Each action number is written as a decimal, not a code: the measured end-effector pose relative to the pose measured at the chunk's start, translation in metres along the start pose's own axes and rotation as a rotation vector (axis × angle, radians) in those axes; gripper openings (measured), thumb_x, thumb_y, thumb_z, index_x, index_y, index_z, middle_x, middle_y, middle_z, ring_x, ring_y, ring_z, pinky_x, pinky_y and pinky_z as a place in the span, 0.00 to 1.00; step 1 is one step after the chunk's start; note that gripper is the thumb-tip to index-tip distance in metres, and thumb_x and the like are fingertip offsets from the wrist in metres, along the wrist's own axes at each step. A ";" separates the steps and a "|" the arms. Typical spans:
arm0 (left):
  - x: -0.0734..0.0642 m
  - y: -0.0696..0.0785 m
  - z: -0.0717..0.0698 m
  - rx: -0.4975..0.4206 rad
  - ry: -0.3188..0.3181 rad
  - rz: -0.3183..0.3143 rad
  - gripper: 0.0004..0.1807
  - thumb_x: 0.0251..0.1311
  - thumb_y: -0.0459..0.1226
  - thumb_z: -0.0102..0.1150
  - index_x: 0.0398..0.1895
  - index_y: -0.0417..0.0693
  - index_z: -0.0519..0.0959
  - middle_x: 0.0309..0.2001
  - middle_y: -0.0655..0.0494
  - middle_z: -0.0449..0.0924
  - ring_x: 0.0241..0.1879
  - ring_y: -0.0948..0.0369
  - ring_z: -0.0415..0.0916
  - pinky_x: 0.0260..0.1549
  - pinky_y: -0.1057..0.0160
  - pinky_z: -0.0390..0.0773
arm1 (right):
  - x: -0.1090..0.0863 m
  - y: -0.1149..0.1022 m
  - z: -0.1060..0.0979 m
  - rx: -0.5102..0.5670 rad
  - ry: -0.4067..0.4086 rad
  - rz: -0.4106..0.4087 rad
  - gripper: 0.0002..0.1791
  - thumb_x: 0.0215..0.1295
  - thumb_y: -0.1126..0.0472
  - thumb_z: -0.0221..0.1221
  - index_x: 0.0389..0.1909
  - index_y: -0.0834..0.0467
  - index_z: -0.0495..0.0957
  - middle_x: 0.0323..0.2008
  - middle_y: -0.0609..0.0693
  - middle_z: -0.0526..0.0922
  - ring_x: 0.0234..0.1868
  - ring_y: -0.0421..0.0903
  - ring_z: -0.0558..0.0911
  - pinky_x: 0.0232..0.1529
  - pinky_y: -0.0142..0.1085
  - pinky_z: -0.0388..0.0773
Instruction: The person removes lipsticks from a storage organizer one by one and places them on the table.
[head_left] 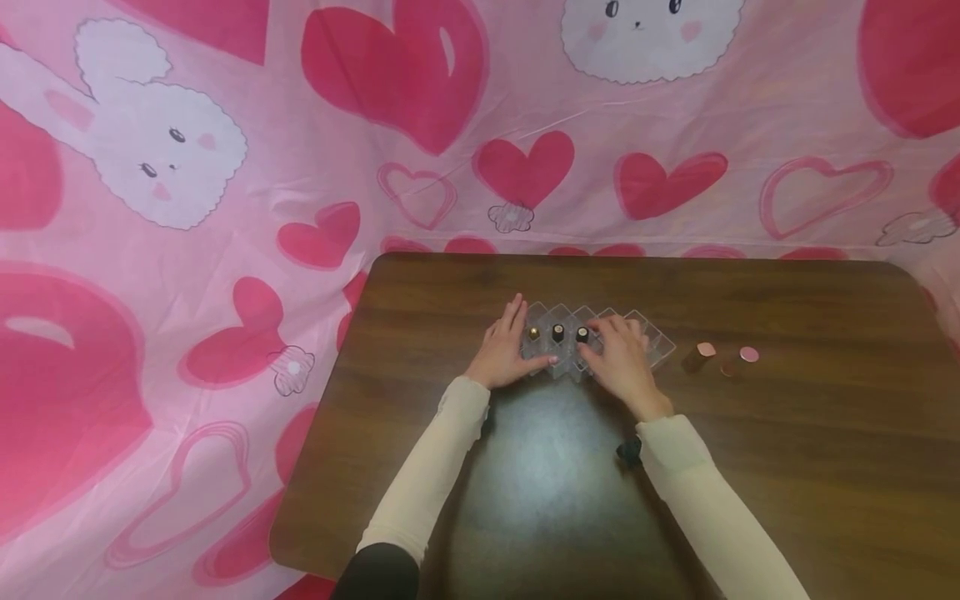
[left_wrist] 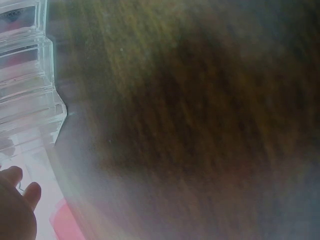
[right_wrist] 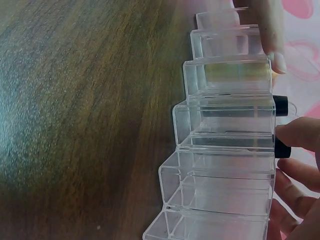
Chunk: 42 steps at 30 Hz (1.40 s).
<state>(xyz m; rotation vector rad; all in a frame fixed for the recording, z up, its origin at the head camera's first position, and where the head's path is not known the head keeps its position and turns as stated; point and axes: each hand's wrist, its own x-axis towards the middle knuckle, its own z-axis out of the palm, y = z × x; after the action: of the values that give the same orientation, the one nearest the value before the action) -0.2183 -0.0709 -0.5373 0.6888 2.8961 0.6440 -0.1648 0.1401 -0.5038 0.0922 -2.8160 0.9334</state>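
Note:
A clear plastic organizer point(head_left: 651, 333) with diamond-shaped compartments lies across the table. Near its left end stand a gold-topped tube point(head_left: 534, 333) and a black-capped tube point(head_left: 558, 332). My left hand point(head_left: 504, 348) rests at the organizer's left end, fingers straight along the side and thumb stretched over the front edge. A second black-capped tube point(right_wrist: 283, 149) stands in a compartment to the right of these. My right hand point(head_left: 624, 357) pinches its cap between thumb and forefinger, with the other fingers spread over the compartments to the right. The tubes' lower parts show only faintly through the plastic.
Right of the organizer stand a peach square-topped tube point(head_left: 706, 350) and a pink round-topped tube point(head_left: 748, 355). The brown wooden table point(head_left: 540, 500) has rounded corners. A pink heart-patterned cloth point(head_left: 420, 83) hangs behind it and along the left.

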 end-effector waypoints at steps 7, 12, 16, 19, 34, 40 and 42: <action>0.001 0.000 0.000 0.011 0.008 0.000 0.62 0.36 0.77 0.40 0.71 0.51 0.38 0.71 0.63 0.26 0.70 0.59 0.35 0.64 0.49 0.50 | 0.002 0.000 0.001 -0.020 -0.007 0.004 0.21 0.54 0.53 0.61 0.46 0.59 0.76 0.44 0.57 0.74 0.48 0.55 0.64 0.43 0.50 0.57; 0.001 0.000 0.001 0.007 0.014 0.003 0.62 0.36 0.77 0.40 0.70 0.50 0.39 0.71 0.64 0.26 0.70 0.59 0.35 0.64 0.48 0.50 | 0.002 0.001 0.002 -0.022 0.002 -0.008 0.18 0.54 0.54 0.61 0.43 0.58 0.77 0.43 0.57 0.74 0.46 0.55 0.64 0.41 0.50 0.56; 0.001 0.000 0.001 0.002 0.017 -0.001 0.62 0.36 0.77 0.40 0.70 0.50 0.39 0.71 0.64 0.26 0.70 0.60 0.34 0.64 0.49 0.50 | 0.004 0.001 0.002 -0.030 0.006 -0.001 0.17 0.54 0.53 0.61 0.43 0.58 0.78 0.43 0.57 0.74 0.46 0.55 0.64 0.41 0.50 0.56; 0.001 0.001 0.000 0.000 0.010 -0.003 0.62 0.37 0.76 0.40 0.71 0.51 0.39 0.71 0.65 0.24 0.70 0.60 0.34 0.64 0.49 0.50 | 0.004 0.000 0.002 -0.038 0.010 0.007 0.17 0.53 0.53 0.62 0.42 0.58 0.78 0.43 0.57 0.75 0.46 0.55 0.64 0.41 0.50 0.57; -0.001 0.002 0.000 -0.002 0.006 -0.003 0.62 0.37 0.76 0.41 0.70 0.50 0.39 0.71 0.66 0.24 0.70 0.59 0.36 0.64 0.47 0.51 | 0.002 -0.001 0.002 0.016 0.030 0.015 0.16 0.52 0.54 0.62 0.40 0.58 0.78 0.43 0.57 0.80 0.47 0.54 0.67 0.43 0.50 0.57; -0.001 0.001 0.000 -0.011 0.007 -0.010 0.62 0.37 0.76 0.42 0.71 0.51 0.39 0.70 0.68 0.23 0.70 0.60 0.37 0.64 0.47 0.50 | 0.002 -0.002 0.000 0.056 0.040 0.037 0.17 0.52 0.53 0.61 0.40 0.59 0.78 0.40 0.57 0.81 0.48 0.54 0.68 0.45 0.49 0.56; -0.001 0.001 0.000 -0.015 0.010 -0.009 0.62 0.37 0.76 0.41 0.71 0.51 0.39 0.70 0.68 0.23 0.70 0.60 0.38 0.64 0.47 0.50 | 0.002 -0.003 0.000 0.060 0.049 0.030 0.17 0.53 0.52 0.60 0.40 0.59 0.78 0.40 0.57 0.81 0.48 0.54 0.69 0.47 0.50 0.56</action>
<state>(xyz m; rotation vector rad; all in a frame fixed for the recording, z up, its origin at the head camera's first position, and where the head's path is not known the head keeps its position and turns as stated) -0.2168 -0.0701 -0.5372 0.6718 2.8986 0.6701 -0.1668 0.1380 -0.5019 0.0347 -2.7523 1.0123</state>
